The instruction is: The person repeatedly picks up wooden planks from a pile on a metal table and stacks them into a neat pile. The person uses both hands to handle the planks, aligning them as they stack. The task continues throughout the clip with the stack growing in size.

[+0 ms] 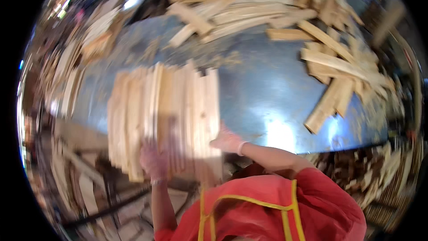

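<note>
A row of pale wooden slats (167,102) stands side by side at the near left of the metal table, blurred by motion. My left hand (154,160), in a thin pinkish glove, is on the near part of the row, left of its middle; its fingers are smeared. My right hand (228,140), gloved too, rests against the row's right side near the front. Its thumb and fingers are spread along the outermost slat. The undersides of the slats are hidden.
The blue-grey metal table (249,85) carries scattered sawdust. Long boards (249,11) are heaped along its far side, and loose wood pieces (339,67) lie crisscrossed at the right. More slats (100,35) are stacked at the far left. Wood scraps (352,169) lie below the near right edge.
</note>
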`<move>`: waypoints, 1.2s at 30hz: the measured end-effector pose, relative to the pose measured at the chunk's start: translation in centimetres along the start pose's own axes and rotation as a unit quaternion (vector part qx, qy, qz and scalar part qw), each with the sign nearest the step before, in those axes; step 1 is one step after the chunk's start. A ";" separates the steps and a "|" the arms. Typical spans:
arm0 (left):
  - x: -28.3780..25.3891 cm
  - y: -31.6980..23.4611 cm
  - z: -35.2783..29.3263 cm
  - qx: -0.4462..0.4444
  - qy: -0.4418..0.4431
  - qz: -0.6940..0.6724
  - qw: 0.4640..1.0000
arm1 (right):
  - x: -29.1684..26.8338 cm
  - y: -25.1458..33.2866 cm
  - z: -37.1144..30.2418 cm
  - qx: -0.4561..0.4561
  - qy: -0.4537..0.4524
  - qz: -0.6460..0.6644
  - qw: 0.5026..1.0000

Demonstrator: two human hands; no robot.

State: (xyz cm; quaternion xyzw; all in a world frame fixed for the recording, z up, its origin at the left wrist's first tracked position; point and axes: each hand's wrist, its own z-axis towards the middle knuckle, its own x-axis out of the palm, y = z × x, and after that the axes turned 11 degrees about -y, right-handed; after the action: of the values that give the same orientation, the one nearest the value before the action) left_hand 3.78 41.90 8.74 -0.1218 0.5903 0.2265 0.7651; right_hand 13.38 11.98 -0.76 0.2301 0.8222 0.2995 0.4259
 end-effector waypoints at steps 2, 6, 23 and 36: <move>-1.4 -0.9 -1.1 -0.081 0.074 -0.046 0.993 | -3.5 3.4 -2.3 -0.008 0.030 0.016 0.999; -2.3 0.5 0.1 -0.112 0.137 -0.173 0.969 | -7.0 -0.7 -2.0 -0.109 0.044 0.015 0.993; -4.4 -29.8 -9.8 0.170 0.176 -0.248 0.938 | -49.3 -26.1 1.8 0.000 -0.199 -0.399 0.895; -0.7 -41.8 -10.6 -0.262 0.487 -0.731 0.399 | -25.7 -20.1 -6.6 0.075 0.100 0.409 0.904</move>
State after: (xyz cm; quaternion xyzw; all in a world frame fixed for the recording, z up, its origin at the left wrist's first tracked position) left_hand 15.20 0.65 3.15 -0.7910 0.4600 -0.3737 0.1519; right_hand 19.03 -20.68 2.88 0.5463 0.7139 0.4066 0.1633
